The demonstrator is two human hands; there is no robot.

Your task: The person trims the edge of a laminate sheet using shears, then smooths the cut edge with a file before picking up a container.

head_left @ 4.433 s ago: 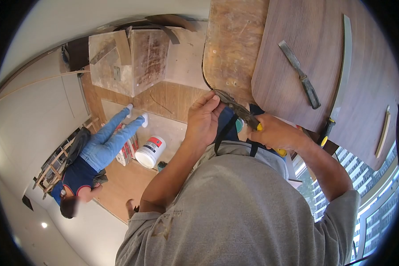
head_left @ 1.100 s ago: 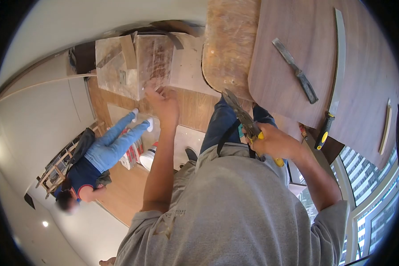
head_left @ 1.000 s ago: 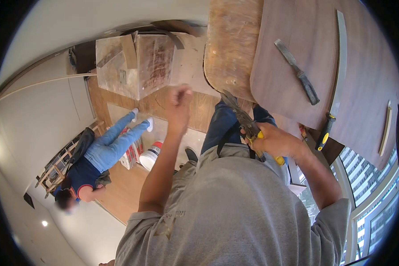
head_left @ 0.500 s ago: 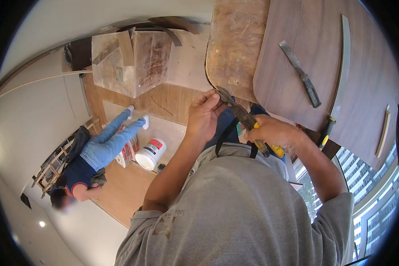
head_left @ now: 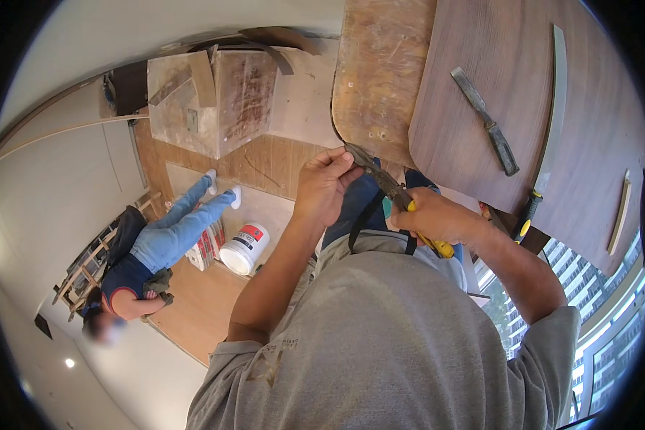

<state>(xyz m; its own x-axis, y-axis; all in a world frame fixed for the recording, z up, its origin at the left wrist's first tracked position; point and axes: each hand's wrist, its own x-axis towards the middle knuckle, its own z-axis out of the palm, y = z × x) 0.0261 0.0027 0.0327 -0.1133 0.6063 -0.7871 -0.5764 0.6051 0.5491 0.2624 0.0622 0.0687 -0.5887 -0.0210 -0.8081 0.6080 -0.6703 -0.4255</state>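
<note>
My right hand (head_left: 437, 215) is wrapped around the yellow handles of a pair of metal snips (head_left: 390, 183), whose handles are pressed close together. The jaws point up and left, reaching the fingertips of my left hand (head_left: 325, 179). Those fingers are pinched at the jaw end, where a thin dark strip (head_left: 334, 123) along the rounded edge of a plywood panel (head_left: 380, 79) runs down to them. How far the jaws overlap the strip is hidden. Both hands are just below the panel's rounded corner.
A wood-grain board (head_left: 480, 43) beside the plywood holds a chisel (head_left: 489, 125), a long handsaw (head_left: 550, 136) and a narrow wood strip (head_left: 620, 215). Left are a boxy cabinet (head_left: 244, 100), a white bucket (head_left: 244, 249) and a person (head_left: 147, 251) with folded arms. A window (head_left: 588, 294) lies right.
The snips' handles have come together in my right hand; they stood apart before. My left hand has barely moved. The other person has brought their arms together at the front.
</note>
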